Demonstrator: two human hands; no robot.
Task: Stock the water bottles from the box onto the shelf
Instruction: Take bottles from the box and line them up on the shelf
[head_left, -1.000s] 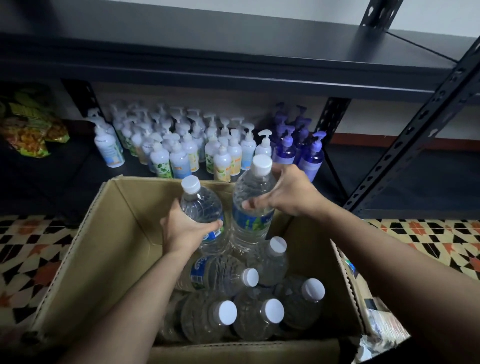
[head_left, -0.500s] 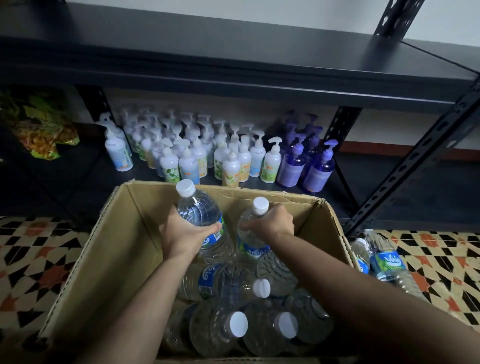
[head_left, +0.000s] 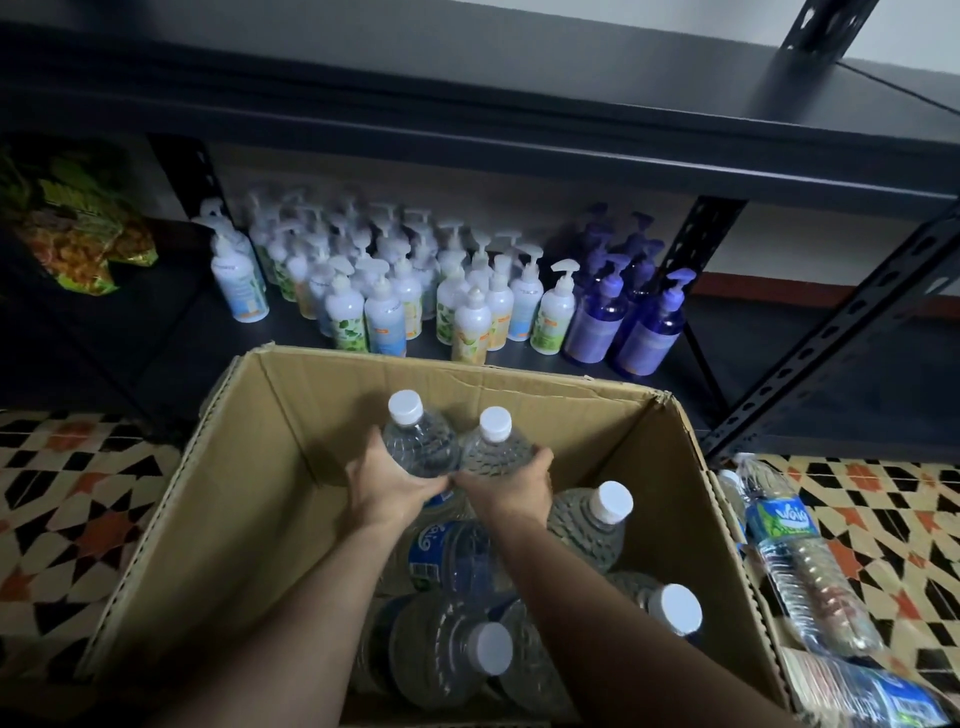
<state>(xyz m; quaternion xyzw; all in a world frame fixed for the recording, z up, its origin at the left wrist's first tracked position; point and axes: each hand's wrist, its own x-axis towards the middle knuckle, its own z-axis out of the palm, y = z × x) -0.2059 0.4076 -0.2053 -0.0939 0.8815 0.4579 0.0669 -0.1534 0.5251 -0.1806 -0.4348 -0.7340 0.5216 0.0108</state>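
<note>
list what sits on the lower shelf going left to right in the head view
snack bags → white pump bottles → purple pump bottles

Dim, flat indoor light, deep shadow under the shelf (head_left: 467, 78), wide-angle warp and blur at the edges.

Brown box (head_left: 249, 493), white-capped clear bottles (head_left: 421, 449), black shelf (head_left: 467, 78)
</note>
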